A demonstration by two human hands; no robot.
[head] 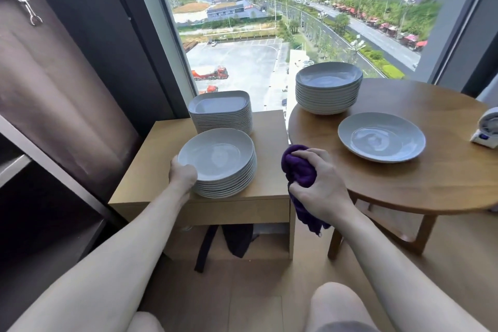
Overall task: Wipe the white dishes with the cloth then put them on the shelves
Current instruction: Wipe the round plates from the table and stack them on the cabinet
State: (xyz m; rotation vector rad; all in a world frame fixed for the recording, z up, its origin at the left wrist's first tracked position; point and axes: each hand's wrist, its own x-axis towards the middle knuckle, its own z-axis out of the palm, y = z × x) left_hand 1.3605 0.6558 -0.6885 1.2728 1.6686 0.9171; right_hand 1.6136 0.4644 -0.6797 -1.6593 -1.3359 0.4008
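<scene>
Bedside table: left grip on plate stack; right grip bunches cloth.

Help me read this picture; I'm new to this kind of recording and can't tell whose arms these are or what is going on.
There is no machine here: a camera worn on a person's head looks down at their own two bare arms. The left hand grips the rim of the top plate of a stack of round white plates on a light wooden side table, with a stack of squarish white plates behind it. The right hand holds a bunched purple cloth. On the round brown wooden table stand a stack of white bowls and a single white dish. Behind is a big window.
</scene>
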